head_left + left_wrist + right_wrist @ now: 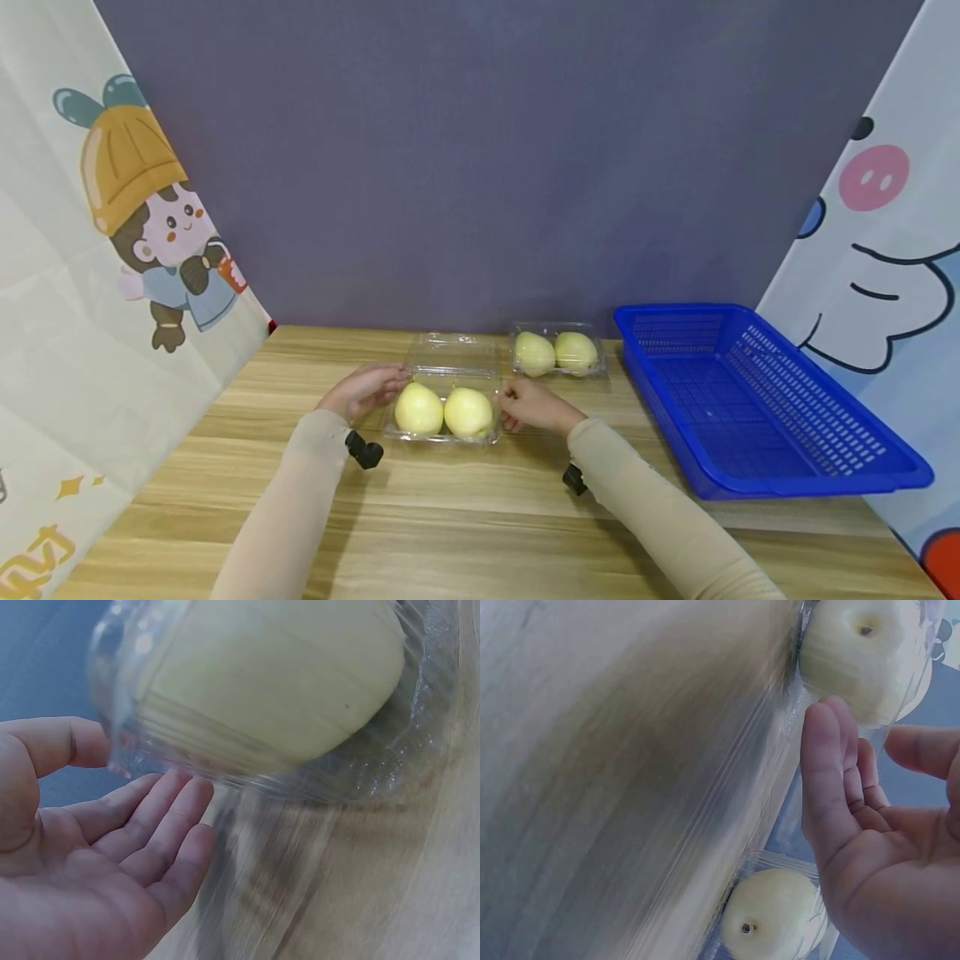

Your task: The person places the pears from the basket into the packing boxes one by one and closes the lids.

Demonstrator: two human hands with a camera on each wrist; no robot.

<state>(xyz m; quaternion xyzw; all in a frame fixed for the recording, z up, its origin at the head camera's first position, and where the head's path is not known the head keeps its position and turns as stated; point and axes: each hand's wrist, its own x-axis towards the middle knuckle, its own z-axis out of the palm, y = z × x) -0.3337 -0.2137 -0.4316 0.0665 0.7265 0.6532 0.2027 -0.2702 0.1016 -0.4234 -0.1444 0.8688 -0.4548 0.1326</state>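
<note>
A clear plastic clamshell box (444, 439) stands on the wooden table, its lid (452, 354) raised at the back. Two pale yellow pears sit side by side inside, a left pear (418, 409) and a right pear (468, 412). On the box's left side, my left hand (367, 389) pinches the plastic edge; the thumb (88, 742) is above and the other fingers (169, 817) lie fairly straight beneath. My right hand (537, 405) holds the opposite edge, thumb (915, 750) at the plastic and fingers along the side wall.
Behind and to the right stands a second clear box (559, 328) with two pears, near the grey backdrop (465, 167). A large blue plastic basket (675, 433) lies at the right. Printed cloths hang on both sides.
</note>
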